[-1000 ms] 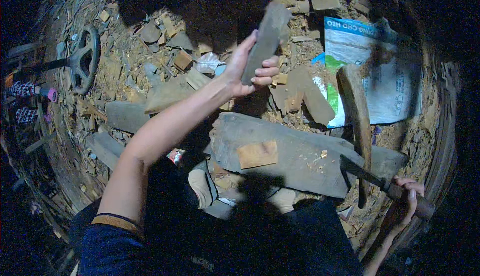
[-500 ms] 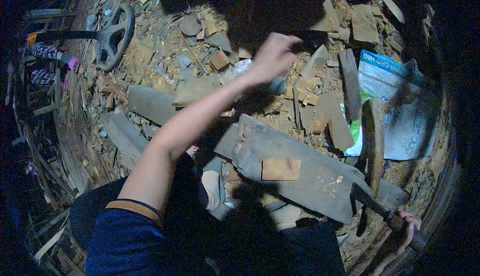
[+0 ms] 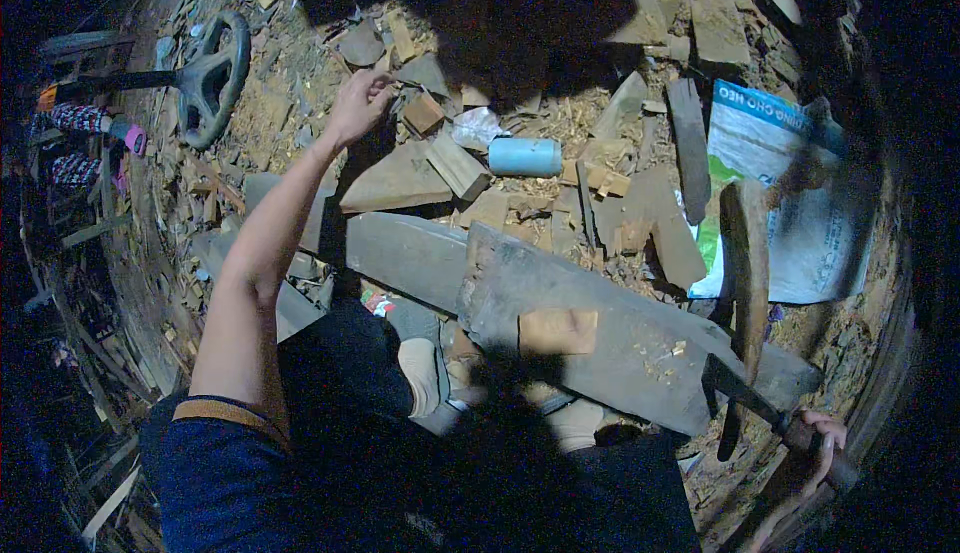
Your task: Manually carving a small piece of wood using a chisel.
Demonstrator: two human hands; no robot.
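My left hand is stretched out over the wood scraps at the far left, with thumb and fingers pinched together. A thin dark sliver shows at its fingertips, too small to name for sure. Close by lie a small brown wood block and a crumpled white wrapper. At the lower right my right hand is wrapped round the wooden handle of a hooked metal tool. Its dark head sits over the end of a thick grey plank, which bears a flat square wood piece.
A light blue can lies among chips and offcuts. A curved wooden piece crosses the plank's right end, beside a blue and white sack. Far left are a spoked wheel and another person's pink-covered foot or hand.
My left hand has swung left and slightly down from above the can, uncovering it, and its fingers are now pinched. My right hand keeps its hold on the tool, nearly still.
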